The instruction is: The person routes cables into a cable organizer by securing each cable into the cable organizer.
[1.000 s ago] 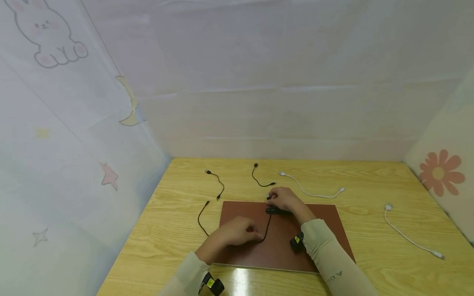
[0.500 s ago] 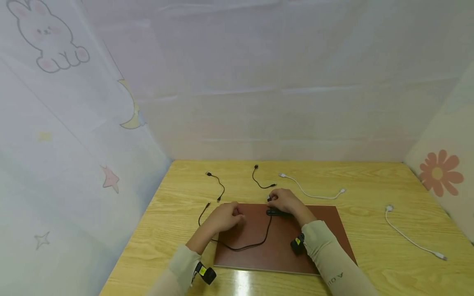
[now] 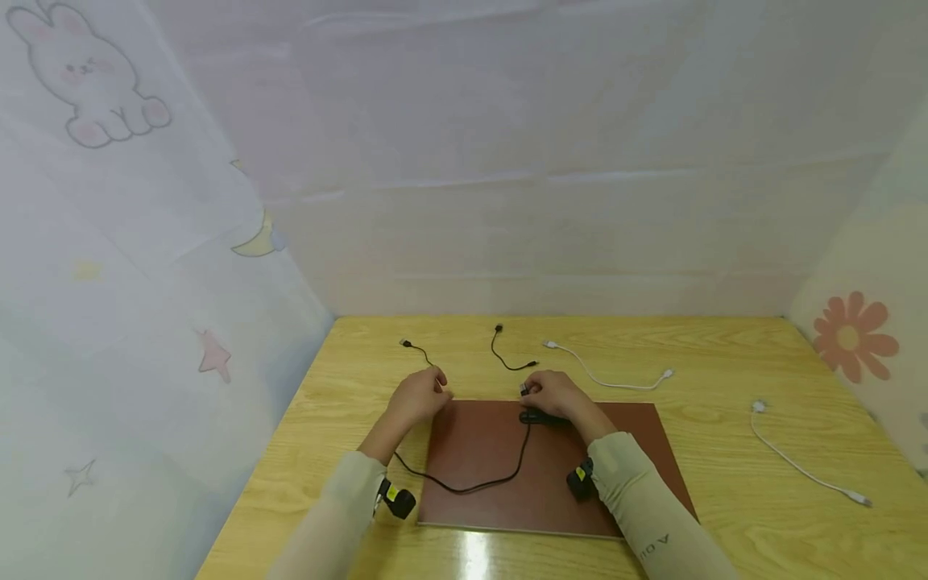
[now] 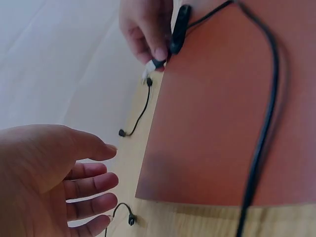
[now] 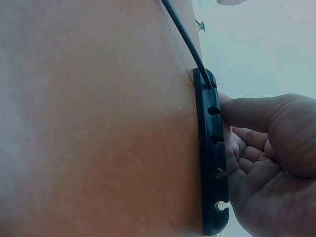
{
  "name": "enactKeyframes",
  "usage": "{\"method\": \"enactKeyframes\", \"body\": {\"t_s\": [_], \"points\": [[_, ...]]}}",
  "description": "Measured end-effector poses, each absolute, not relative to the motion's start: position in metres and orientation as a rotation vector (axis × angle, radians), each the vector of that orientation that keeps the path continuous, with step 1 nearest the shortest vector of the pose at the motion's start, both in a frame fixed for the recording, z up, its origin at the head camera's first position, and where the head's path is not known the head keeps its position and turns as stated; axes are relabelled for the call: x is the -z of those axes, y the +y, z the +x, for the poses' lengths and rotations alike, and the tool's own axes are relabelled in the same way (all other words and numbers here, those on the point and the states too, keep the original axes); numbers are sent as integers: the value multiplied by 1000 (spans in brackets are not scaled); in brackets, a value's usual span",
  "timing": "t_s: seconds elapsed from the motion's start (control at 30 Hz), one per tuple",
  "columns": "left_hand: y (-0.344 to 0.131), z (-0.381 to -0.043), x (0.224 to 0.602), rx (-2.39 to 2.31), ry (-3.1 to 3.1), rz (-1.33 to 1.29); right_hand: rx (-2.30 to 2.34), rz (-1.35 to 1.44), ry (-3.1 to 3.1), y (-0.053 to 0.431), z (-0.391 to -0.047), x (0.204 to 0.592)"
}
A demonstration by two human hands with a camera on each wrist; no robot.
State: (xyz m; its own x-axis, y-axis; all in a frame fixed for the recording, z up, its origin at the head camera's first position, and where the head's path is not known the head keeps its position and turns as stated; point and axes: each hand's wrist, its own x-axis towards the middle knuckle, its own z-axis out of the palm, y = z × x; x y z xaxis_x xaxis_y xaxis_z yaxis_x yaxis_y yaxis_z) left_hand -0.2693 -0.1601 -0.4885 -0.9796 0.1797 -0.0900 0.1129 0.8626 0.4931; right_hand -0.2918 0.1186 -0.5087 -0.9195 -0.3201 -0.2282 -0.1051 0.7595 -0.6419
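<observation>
My right hand (image 3: 557, 393) pinches the USB plug (image 4: 155, 64) of a black cable (image 3: 474, 488) at the far edge of a brown mat (image 3: 474, 439). Beside those fingers lies a black slotted cable clip (image 5: 211, 153), and the cable runs through its end slot. From there the cable curves over the mat and off its left side. My left hand (image 3: 416, 396) is over the mat's far left corner, thumb and fingers spread apart with nothing between them. In the left wrist view its fingertips overlap a short black cable (image 4: 131, 217), partly hidden behind the hand in the head view.
Another short black cable (image 3: 506, 366) lies on the wooden table (image 3: 319, 435) behind the mat. A white cable (image 3: 616, 382) is at the back right, a second white cable (image 3: 790, 459) farther right. A patterned cloth wall (image 3: 544, 242) borders the table's back.
My left hand has let go of the black cable on the mat and moved away to the far left corner. The right hand has stayed at the clip.
</observation>
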Motion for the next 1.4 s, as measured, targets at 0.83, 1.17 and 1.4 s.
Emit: {"method": "enactKeyframes", "body": {"t_s": [0.83, 1.17, 1.4], "points": [[-182, -323, 508, -656, 2899, 18, 965, -314, 2631, 113, -292, 510], [-180, -328, 516, -676, 2888, -7, 966, -308, 2634, 112, -291, 514], [-178, -330, 513, -665, 2896, 19, 961, -305, 2638, 112, -293, 513]]}}
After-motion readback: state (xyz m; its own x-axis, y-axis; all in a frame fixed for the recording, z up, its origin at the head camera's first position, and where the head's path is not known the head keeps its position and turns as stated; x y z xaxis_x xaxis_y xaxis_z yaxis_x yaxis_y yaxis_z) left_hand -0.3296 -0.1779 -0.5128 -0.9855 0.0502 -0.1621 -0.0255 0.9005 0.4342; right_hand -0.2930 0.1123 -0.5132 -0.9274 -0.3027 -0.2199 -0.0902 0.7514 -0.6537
